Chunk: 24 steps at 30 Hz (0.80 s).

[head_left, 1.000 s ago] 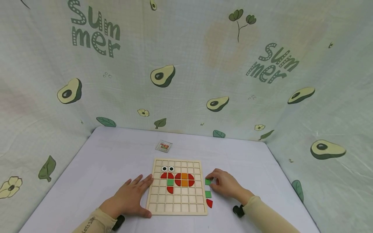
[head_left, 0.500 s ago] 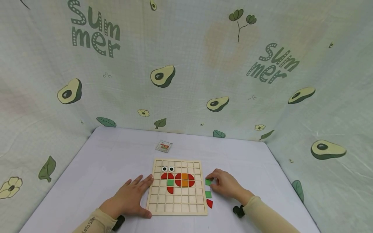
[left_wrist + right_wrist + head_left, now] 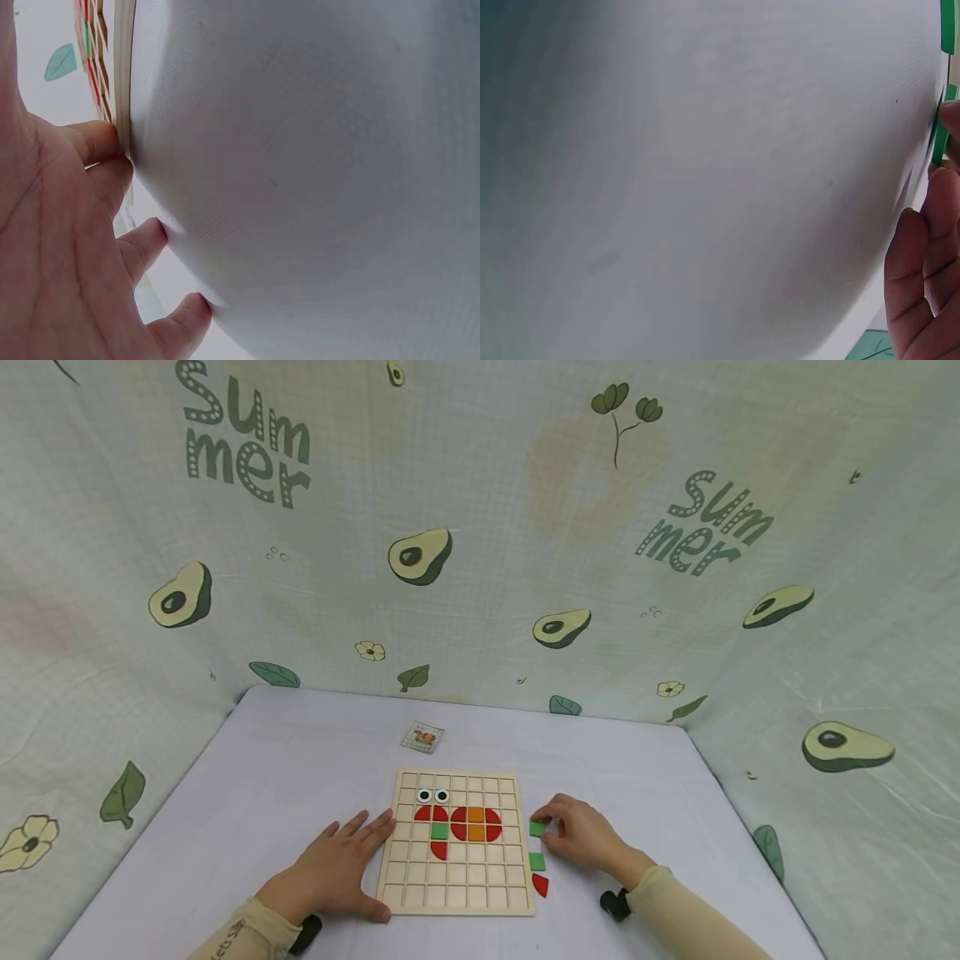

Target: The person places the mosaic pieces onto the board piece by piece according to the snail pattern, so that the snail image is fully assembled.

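A wooden grid board [image 3: 456,872] lies flat on the table, with red, orange and green tiles and two round eye pieces set in its cells. At its left edge rests my left hand [image 3: 333,868], fingers spread and straight, thumb by the near corner. In the left wrist view, two fingertips of the left hand [image 3: 67,217] touch the board's side [image 3: 124,75]. Right of the board, my right hand [image 3: 585,833] pinches a green square tile [image 3: 537,829] between thumb and index finger, low at the table. The right wrist view shows this green tile [image 3: 940,139] partly behind the fingers.
Another green square tile [image 3: 537,862] and a red quarter-round tile [image 3: 541,885] lie along the board's right side. Behind the board is a small picture card [image 3: 422,737]. A printed cloth [image 3: 487,527] hangs at the back and sides of the white table [image 3: 315,752].
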{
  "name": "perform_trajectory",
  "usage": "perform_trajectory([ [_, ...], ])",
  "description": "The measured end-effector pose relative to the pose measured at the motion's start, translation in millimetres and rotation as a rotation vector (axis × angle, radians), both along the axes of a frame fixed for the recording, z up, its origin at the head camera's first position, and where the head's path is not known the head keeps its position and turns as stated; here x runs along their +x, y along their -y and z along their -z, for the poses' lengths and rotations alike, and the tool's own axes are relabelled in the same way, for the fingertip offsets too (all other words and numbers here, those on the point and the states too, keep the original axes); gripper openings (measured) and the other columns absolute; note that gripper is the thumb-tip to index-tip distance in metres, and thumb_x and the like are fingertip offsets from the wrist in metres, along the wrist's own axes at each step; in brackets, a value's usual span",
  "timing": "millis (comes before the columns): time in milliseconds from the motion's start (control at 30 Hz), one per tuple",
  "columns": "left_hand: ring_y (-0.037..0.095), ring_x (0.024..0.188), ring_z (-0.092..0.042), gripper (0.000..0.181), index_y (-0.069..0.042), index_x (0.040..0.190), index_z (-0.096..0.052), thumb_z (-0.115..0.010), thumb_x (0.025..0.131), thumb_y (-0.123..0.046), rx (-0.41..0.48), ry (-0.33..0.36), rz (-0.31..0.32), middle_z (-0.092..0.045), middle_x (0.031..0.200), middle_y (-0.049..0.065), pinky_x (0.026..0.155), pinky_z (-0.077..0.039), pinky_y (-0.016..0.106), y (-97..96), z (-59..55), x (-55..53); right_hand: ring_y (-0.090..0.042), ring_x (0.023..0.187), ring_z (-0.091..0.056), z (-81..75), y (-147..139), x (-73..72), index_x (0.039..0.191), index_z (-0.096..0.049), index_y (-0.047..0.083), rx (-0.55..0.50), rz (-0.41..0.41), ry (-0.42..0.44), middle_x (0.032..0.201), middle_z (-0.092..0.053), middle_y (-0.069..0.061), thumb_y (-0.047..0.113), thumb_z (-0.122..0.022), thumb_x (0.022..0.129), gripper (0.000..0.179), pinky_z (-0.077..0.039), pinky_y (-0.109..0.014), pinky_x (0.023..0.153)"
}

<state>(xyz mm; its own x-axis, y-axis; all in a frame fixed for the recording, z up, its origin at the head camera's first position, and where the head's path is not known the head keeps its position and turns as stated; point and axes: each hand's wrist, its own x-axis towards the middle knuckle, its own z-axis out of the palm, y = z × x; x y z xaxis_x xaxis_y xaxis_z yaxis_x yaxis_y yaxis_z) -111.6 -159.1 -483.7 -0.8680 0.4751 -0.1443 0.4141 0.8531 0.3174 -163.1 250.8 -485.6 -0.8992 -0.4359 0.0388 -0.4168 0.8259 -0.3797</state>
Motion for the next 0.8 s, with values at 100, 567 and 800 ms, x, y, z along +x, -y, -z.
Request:
perform_trajectory([
  [100, 0.039, 0.144, -0.029, 0.121, -0.010, 0.151, -0.043, -0.077, 0.057, -0.078, 0.003, -0.006, 0.003, -0.035, 0.159, 0.001, 0.107, -0.028, 0.068, 0.7, 0.5, -0.1, -0.005, 0.070, -0.049, -1.4, 0, 0.5, 0.107, -0.075, 0.021, 0.004, 0.006, 0.002, 0.093, -0.058, 0.011, 0.014, -0.074, 0.083, 0.025, -0.045, -0.023, 0.059],
  [567, 0.038, 0.144, -0.029, 0.122, -0.011, 0.151, -0.043, -0.076, 0.057, -0.079, 0.003, -0.008, 0.003, -0.035, 0.159, 0.001, 0.107, -0.028, 0.068, 1.2, 2.1, -0.5, -0.007, 0.070, -0.049, -11.4, 2, -0.3, 0.108, -0.075, 0.020, -0.025, -0.002, -0.023, 0.095, -0.060, 0.010, 0.013, -0.075, 0.083, 0.026, -0.046, -0.023, 0.060],
  [800, 0.039, 0.144, -0.028, 0.121, -0.011, 0.151, -0.043, -0.076, 0.057, -0.079, 0.004, 0.003, -0.004, -0.034, 0.159, 0.001, 0.108, -0.027, 0.068, 1.0, 0.8, -0.7, -0.008, 0.072, -0.051, -19.6, 13, -2.4, 0.111, -0.074, 0.023, -0.039, -0.017, -0.009, 0.099, -0.060, 0.011, 0.017, -0.075, 0.086, 0.026, -0.048, -0.023, 0.061],
])
